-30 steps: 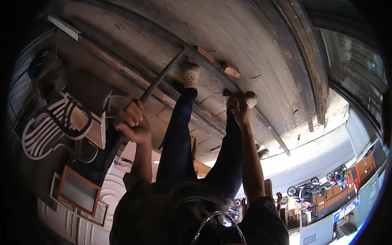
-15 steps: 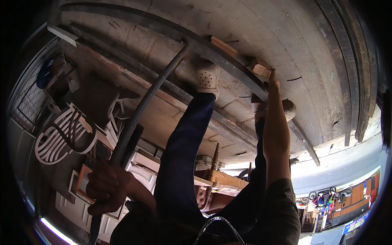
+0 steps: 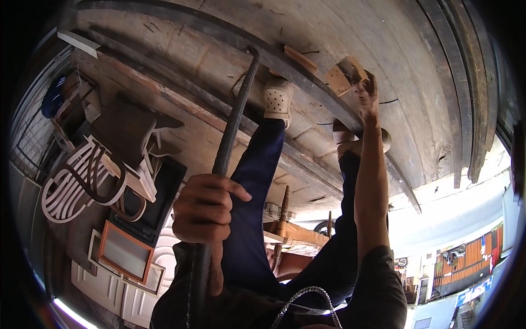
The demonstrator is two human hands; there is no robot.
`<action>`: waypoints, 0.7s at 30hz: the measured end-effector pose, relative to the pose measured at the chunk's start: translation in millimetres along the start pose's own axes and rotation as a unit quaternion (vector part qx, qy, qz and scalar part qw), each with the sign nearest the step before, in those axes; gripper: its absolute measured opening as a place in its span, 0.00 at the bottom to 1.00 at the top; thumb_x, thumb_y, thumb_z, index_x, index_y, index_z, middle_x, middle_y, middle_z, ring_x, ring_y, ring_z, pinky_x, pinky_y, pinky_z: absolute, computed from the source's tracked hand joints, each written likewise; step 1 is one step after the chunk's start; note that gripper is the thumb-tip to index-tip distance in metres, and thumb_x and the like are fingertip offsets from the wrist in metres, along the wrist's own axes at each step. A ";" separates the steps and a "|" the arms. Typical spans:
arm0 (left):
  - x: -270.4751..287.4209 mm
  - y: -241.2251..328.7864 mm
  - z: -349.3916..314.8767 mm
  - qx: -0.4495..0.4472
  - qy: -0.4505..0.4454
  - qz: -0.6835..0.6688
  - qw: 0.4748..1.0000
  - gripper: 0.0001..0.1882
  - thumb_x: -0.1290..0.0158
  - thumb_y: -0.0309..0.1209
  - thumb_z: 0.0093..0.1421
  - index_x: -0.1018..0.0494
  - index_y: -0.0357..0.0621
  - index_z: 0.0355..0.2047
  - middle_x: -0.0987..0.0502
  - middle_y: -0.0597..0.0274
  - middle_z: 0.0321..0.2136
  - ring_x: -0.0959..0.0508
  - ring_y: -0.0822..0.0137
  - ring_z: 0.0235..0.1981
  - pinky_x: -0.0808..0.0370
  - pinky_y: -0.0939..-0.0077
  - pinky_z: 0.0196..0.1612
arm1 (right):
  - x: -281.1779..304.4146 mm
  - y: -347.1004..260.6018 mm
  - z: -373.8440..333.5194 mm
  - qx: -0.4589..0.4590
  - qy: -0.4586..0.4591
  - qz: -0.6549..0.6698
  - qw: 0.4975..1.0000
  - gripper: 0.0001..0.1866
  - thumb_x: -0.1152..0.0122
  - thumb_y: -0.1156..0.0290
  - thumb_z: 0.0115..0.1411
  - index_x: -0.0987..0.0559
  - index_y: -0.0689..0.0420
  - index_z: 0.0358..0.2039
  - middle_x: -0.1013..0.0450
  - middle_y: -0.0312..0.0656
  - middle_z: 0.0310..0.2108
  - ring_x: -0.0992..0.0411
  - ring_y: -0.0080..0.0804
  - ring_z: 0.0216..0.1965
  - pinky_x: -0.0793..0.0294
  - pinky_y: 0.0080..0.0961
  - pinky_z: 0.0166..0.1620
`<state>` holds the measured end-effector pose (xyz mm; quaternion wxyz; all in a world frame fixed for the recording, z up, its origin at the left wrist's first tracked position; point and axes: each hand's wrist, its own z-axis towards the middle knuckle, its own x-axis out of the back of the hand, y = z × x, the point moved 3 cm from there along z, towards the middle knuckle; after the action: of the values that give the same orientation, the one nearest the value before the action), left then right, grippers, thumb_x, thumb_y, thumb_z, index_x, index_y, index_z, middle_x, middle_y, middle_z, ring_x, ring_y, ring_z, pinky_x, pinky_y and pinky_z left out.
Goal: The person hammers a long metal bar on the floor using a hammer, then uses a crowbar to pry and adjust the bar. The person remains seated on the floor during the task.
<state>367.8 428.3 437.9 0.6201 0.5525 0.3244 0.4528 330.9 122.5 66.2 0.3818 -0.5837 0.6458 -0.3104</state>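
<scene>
My left hand [image 3: 204, 209] is wrapped round a dark crowbar [image 3: 233, 129], whose shaft rises from my chest toward the floor. The crowbar's bent tip meets the side of a long dark timber beam [image 3: 320, 90] lying across the floor. On the far side of that beam, my right hand [image 3: 367, 97] grips a small wooden block [image 3: 338, 79] by its right end, tilted and just above the floor. A second light-brown wood piece [image 3: 300, 59] lies close against the beam, to the left of the block.
My feet, in beige clogs [image 3: 278, 101], stand near the beam. Another long timber [image 3: 181, 98] runs behind them. Several dark planks [image 3: 460, 82] lie at the right. Chairs [image 3: 82, 181], an orange-edged frame [image 3: 127, 249] and white door panels [image 3: 98, 285] crowd the left.
My left hand and the crowbar's shaft have swung right and upward. My right hand has taken the block up and turned it, shifting slightly away from the beam.
</scene>
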 end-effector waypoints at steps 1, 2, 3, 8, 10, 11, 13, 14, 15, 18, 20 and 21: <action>-5.6 -0.3 -1.7 -0.023 0.015 -0.015 1.000 0.45 0.52 0.81 0.41 0.41 0.46 0.13 0.45 0.70 0.08 0.40 0.73 0.10 0.25 0.73 0.20 | -12.0 -10.5 1.9 -0.031 -0.053 0.005 0.998 0.32 0.36 0.51 0.60 0.32 0.59 0.56 0.27 0.42 0.45 0.29 0.28 0.43 0.24 0.31 0.44; -5.4 4.7 2.3 -0.019 0.005 -0.008 1.000 0.44 0.52 0.81 0.42 0.41 0.46 0.12 0.44 0.70 0.08 0.41 0.73 0.09 0.27 0.74 0.18 | -29.6 -16.1 4.5 -0.069 -0.108 0.024 0.991 0.32 0.37 0.50 0.60 0.32 0.58 0.57 0.27 0.42 0.46 0.29 0.27 0.44 0.25 0.32 0.44; -2.6 11.0 3.5 -0.014 -0.006 0.001 1.000 0.44 0.52 0.80 0.43 0.42 0.47 0.12 0.44 0.70 0.08 0.41 0.73 0.09 0.28 0.75 0.17 | -53.4 -15.9 10.8 -0.140 -0.143 -0.020 0.979 0.33 0.38 0.50 0.61 0.33 0.58 0.59 0.27 0.43 0.46 0.28 0.30 0.46 0.26 0.35 0.47; 20.1 33.4 -13.8 0.008 0.135 0.055 0.989 0.23 0.46 0.43 0.56 0.42 0.47 0.13 0.43 0.69 0.07 0.38 0.75 0.09 0.34 0.78 0.14 | -160.0 -1.5 36.9 -0.122 -0.204 -0.269 0.933 0.31 0.49 0.53 0.65 0.36 0.58 0.63 0.28 0.57 0.52 0.30 0.56 0.55 0.31 0.43 0.57; 27.0 37.0 -11.7 -0.022 0.184 0.027 0.982 0.15 0.46 0.31 0.50 0.41 0.47 0.14 0.43 0.70 0.07 0.38 0.75 0.09 0.33 0.78 0.15 | -177.7 13.9 41.6 -0.079 -0.134 -0.322 0.934 0.33 0.49 0.52 0.65 0.39 0.56 0.65 0.33 0.58 0.57 0.35 0.57 0.59 0.34 0.46 0.59; 25.5 38.5 -12.6 -0.021 0.200 0.040 0.979 0.14 0.46 0.30 0.50 0.40 0.47 0.15 0.43 0.70 0.07 0.39 0.75 0.09 0.32 0.78 0.15 | -184.6 17.2 40.7 -0.056 -0.101 -0.352 0.929 0.34 0.49 0.51 0.65 0.41 0.55 0.66 0.35 0.58 0.60 0.38 0.58 0.61 0.36 0.47 0.60; 18.8 44.4 -23.8 -0.007 0.235 0.093 0.968 0.14 0.46 0.32 0.51 0.40 0.47 0.16 0.43 0.71 0.06 0.40 0.75 0.08 0.33 0.78 0.15 | -198.4 11.3 28.2 -0.080 -0.015 -0.426 0.901 0.37 0.47 0.49 0.64 0.42 0.55 0.67 0.40 0.56 0.63 0.42 0.56 0.64 0.40 0.49 0.63; 18.3 44.7 -21.3 -0.005 0.237 0.088 0.967 0.17 0.46 0.38 0.54 0.40 0.47 0.16 0.43 0.70 0.06 0.41 0.75 0.07 0.33 0.78 0.14 | -195.8 2.9 23.4 -0.097 0.034 -0.460 0.882 0.39 0.46 0.47 0.63 0.43 0.55 0.68 0.43 0.56 0.65 0.44 0.55 0.66 0.41 0.50 0.64; 18.1 44.3 -19.5 -0.005 0.240 0.083 0.967 0.21 0.47 0.45 0.56 0.39 0.47 0.16 0.43 0.70 0.06 0.42 0.75 0.07 0.34 0.78 0.13 | -193.3 6.3 18.7 -0.108 0.034 -0.469 0.876 0.44 0.41 0.46 0.59 0.45 0.54 0.69 0.45 0.53 0.66 0.44 0.55 0.65 0.43 0.52 0.64; 21.3 39.1 -15.0 -0.030 0.249 0.068 0.966 0.31 0.50 0.59 0.60 0.39 0.46 0.16 0.43 0.70 0.06 0.42 0.75 0.07 0.35 0.79 0.12 | -180.9 11.6 13.6 -0.073 -0.001 -0.515 0.854 0.50 0.34 0.46 0.55 0.48 0.55 0.69 0.45 0.52 0.66 0.42 0.54 0.64 0.42 0.53 0.63; 26.2 37.8 -16.0 -0.021 0.254 0.051 0.966 0.33 0.51 0.62 0.59 0.40 0.46 0.15 0.43 0.71 0.06 0.43 0.76 0.07 0.36 0.79 0.12 | -179.9 9.3 15.1 -0.069 -0.057 -0.560 0.824 0.56 0.29 0.50 0.50 0.52 0.52 0.71 0.45 0.48 0.65 0.42 0.51 0.63 0.40 0.51 0.62; 28.2 37.7 -16.8 -0.016 0.257 0.043 0.965 0.33 0.51 0.63 0.59 0.40 0.46 0.15 0.43 0.71 0.06 0.43 0.76 0.07 0.36 0.79 0.12 | -181.3 9.9 16.5 -0.045 -0.082 -0.576 0.812 0.57 0.28 0.51 0.49 0.54 0.52 0.72 0.45 0.48 0.66 0.43 0.51 0.64 0.41 0.50 0.62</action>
<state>355.7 460.1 474.7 0.5049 0.4211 0.4411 0.6109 344.7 304.2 73.0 0.1579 -0.8885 0.1716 -0.3953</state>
